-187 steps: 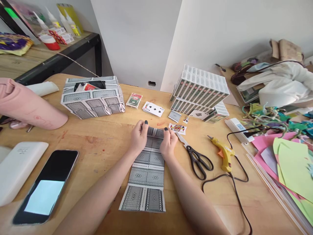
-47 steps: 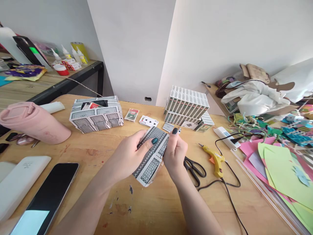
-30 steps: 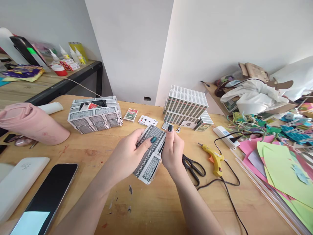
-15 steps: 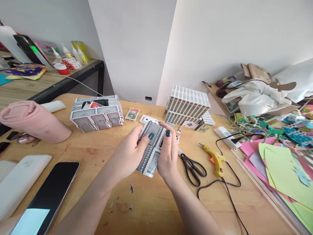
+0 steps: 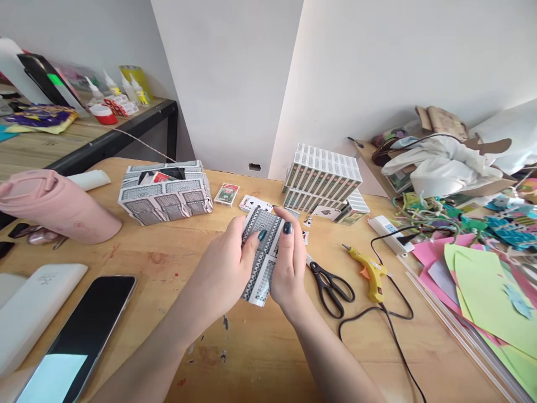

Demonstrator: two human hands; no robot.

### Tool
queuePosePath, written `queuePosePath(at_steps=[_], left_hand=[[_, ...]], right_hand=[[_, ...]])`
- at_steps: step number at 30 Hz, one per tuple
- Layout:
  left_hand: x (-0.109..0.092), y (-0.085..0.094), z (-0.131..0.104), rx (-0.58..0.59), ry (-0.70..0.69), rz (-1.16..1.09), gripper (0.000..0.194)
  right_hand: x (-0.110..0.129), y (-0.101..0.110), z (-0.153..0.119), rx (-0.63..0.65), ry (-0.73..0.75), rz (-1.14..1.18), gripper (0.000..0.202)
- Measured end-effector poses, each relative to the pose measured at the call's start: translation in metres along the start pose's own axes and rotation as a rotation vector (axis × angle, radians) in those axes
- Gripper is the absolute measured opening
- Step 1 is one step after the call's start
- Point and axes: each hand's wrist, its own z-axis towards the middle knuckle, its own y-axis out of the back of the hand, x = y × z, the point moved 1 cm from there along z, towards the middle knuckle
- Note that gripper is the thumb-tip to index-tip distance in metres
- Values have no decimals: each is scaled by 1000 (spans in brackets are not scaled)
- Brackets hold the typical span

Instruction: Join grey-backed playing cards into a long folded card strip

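A grey-and-white patterned piece made of playing cards is held between both hands above the middle of the table. My left hand grips its left side, thumb lying across the patterned face. Along the right side, my right hand wraps its fingers round the edge, thumb pointing up. Black-handled scissors lie just right of my right hand, with a yellow glue gun beyond them. Behind the hands are loose playing cards and a card box.
A card-covered box and a pink tumbler stand at the left. Near the front left lie a phone and a white case. Stacked card boxes stand behind; a power strip and coloured paper are right.
My left hand has shifted slightly right over the card piece, covering more of its left side. The thumb sits a little lower. The right hand has barely moved.
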Motion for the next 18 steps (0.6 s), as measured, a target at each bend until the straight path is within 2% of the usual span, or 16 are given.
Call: queuePosePath(at_steps=[11, 18], left_hand=[[-1, -5, -4, -100, -18, 336, 34], [-2, -5, -6, -93, -37, 368, 37]], right_hand=[[1, 0, -3, 32, -3, -51, 34], [4, 1, -3, 37, 14, -81, 33]])
